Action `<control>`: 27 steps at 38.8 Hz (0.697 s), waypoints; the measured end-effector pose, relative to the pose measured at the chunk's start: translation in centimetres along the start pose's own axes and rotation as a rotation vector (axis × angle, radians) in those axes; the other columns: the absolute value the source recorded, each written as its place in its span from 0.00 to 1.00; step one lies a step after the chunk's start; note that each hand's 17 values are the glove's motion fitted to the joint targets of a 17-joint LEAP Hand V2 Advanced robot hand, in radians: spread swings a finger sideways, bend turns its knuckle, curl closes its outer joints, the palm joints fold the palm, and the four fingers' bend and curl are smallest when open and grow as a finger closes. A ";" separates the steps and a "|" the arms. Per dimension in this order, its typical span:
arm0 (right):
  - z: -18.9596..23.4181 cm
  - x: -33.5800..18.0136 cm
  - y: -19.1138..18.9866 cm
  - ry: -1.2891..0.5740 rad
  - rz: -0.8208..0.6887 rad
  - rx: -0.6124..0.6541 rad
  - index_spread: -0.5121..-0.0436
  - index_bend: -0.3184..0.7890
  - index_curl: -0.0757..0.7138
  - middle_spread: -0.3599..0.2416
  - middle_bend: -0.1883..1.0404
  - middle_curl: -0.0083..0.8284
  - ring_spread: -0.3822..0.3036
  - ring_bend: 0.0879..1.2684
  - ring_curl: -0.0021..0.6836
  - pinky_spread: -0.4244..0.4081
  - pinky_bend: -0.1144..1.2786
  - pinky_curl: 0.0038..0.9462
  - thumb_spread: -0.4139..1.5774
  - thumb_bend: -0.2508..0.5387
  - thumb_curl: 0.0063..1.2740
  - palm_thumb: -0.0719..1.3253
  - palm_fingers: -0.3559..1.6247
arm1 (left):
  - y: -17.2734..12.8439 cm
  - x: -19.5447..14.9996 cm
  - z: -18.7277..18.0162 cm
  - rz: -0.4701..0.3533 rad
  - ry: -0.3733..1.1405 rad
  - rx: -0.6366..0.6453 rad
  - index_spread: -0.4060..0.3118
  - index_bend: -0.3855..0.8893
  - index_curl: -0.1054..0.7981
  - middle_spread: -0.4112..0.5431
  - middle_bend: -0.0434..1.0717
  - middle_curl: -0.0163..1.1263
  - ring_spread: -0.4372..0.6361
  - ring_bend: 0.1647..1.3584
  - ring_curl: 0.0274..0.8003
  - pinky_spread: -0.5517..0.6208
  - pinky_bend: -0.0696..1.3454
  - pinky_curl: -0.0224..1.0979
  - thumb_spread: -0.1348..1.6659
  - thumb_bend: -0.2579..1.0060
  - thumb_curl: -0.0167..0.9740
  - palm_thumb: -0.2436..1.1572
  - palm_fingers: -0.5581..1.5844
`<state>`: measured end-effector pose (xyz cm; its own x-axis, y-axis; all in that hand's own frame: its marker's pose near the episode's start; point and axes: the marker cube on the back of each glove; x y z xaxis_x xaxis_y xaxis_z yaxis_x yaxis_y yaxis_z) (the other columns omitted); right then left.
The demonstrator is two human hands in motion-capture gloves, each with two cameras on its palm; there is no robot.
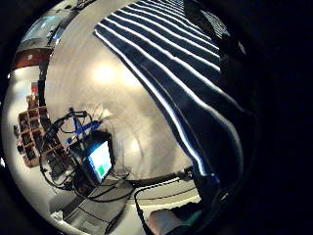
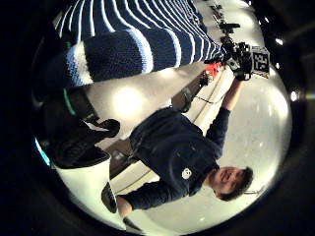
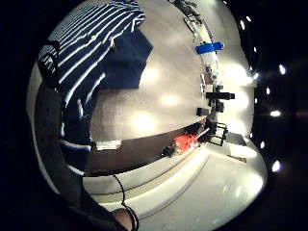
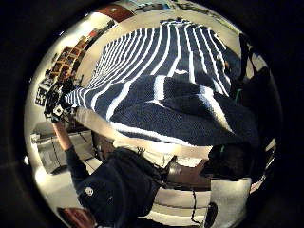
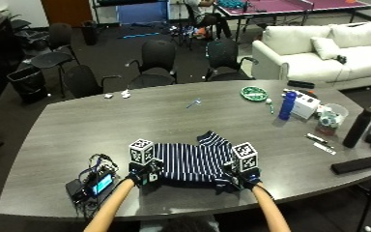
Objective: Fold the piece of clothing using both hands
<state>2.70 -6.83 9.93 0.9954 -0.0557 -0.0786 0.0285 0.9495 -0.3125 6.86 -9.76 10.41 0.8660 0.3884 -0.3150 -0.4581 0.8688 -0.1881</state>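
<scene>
At the near table edge, the left hand (image 5: 142, 175) and right hand (image 5: 245, 177) each pinch a near corner of the striped sweater (image 5: 192, 162), fingers curled into the knit. Carry both corners away together, level, so the fold line runs straight. Fabric is a soft, thick knit, navy with thin white stripes, lying flat on the grey woodgrain table (image 5: 140, 116); one sleeve (image 5: 212, 139) juts out at the far edge.

Grey wooden table (image 5: 140, 113) with bystander objects
Right side: blue bottle (image 5: 288, 105), white box (image 5: 306, 105), green dish (image 5: 255, 93), black bottle (image 5: 357, 127); left edge: small screen device (image 5: 94, 183) with cables
</scene>
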 end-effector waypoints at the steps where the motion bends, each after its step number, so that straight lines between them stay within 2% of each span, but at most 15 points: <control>1: -1.0 0.2 0.5 0.006 -0.003 0.006 0.54 0.48 0.62 0.22 0.42 0.62 0.17 0.40 0.67 0.09 0.47 0.40 0.42 0.28 0.52 0.75 0.83 | 0.2 0.2 -0.5 0.019 0.031 0.000 0.23 0.46 0.71 0.20 0.41 0.50 0.17 0.14 0.49 0.34 0.14 0.28 0.80 0.20 0.52 0.72 0.76; 5: -5.2 1.3 1.0 0.009 0.017 0.031 0.54 0.48 0.64 0.23 0.42 0.62 0.17 0.40 0.68 0.08 0.47 0.41 0.40 0.28 0.54 0.75 0.83 | 0.4 0.0 -3.6 -0.008 0.081 0.032 0.22 0.48 0.73 0.20 0.43 0.52 0.17 0.14 0.50 0.34 0.13 0.28 0.78 0.19 0.55 0.71 0.77; 8: -7.5 2.2 -0.5 -0.029 0.055 0.029 0.54 0.48 0.66 0.22 0.43 0.63 0.17 0.40 0.68 0.08 0.46 0.41 0.39 0.28 0.54 0.75 0.84 | -0.8 -0.8 -6.0 -0.059 0.106 0.076 0.21 0.50 0.75 0.19 0.44 0.53 0.17 0.15 0.50 0.33 0.14 0.27 0.77 0.19 0.56 0.70 0.78; 10: -8.0 2.7 -2.7 -0.055 0.086 0.005 0.53 0.49 0.67 0.22 0.43 0.63 0.17 0.39 0.69 0.08 0.46 0.41 0.39 0.28 0.55 0.75 0.84 | -1.9 -1.5 -7.1 -0.139 0.105 0.078 0.20 0.51 0.76 0.19 0.45 0.54 0.16 0.16 0.51 0.33 0.14 0.27 0.76 0.19 0.57 0.70 0.78; 12: -7.7 3.0 -5.5 -0.068 0.122 -0.031 0.53 0.49 0.68 0.22 0.43 0.63 0.18 0.39 0.69 0.08 0.46 0.41 0.38 0.28 0.56 0.75 0.84 | -2.8 -2.2 -7.5 -0.257 0.083 0.049 0.20 0.51 0.76 0.19 0.45 0.54 0.16 0.16 0.51 0.33 0.14 0.27 0.75 0.19 0.59 0.70 0.78; 15: -6.8 2.4 -9.2 -0.082 0.175 -0.104 0.53 0.48 0.69 0.23 0.43 0.64 0.18 0.39 0.69 0.09 0.46 0.41 0.37 0.28 0.56 0.75 0.83 | -5.5 -4.0 -6.1 -0.422 0.066 -0.011 0.20 0.52 0.77 0.19 0.46 0.55 0.16 0.16 0.52 0.33 0.15 0.28 0.74 0.19 0.60 0.69 0.78; 17: -6.2 1.4 -10.5 -0.084 0.216 -0.147 0.53 0.47 0.69 0.23 0.43 0.64 0.18 0.39 0.69 0.08 0.46 0.41 0.37 0.28 0.57 0.75 0.82 | -7.6 -5.2 -4.3 -0.482 0.079 -0.050 0.20 0.51 0.77 0.18 0.47 0.55 0.17 0.14 0.51 0.34 0.15 0.28 0.74 0.20 0.61 0.69 0.76; 22: -3.3 0.3 -14.4 -0.047 0.328 -0.120 0.53 0.42 0.68 0.22 0.41 0.63 0.17 0.38 0.69 0.07 0.46 0.41 0.38 0.28 0.57 0.76 0.79 | -10.9 -6.8 0.0 -0.528 0.145 -0.135 0.20 0.50 0.77 0.18 0.47 0.56 0.18 0.13 0.51 0.35 0.14 0.27 0.74 0.20 0.62 0.70 0.75; 27: -2.0 -0.3 -16.3 -0.036 0.334 -0.036 0.52 0.41 0.66 0.22 0.40 0.63 0.16 0.37 0.69 0.07 0.46 0.41 0.41 0.28 0.57 0.75 0.78 | -12.0 -7.7 2.2 -0.574 0.153 -0.118 0.21 0.49 0.77 0.18 0.46 0.56 0.19 0.11 0.51 0.36 0.14 0.27 0.75 0.20 0.63 0.70 0.74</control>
<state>1.70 -22.90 13.15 0.9518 0.2682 -0.1487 -0.3023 0.9020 -0.3083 6.11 -22.53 17.12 0.9467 -0.1887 -0.2612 0.0473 0.8832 -0.4666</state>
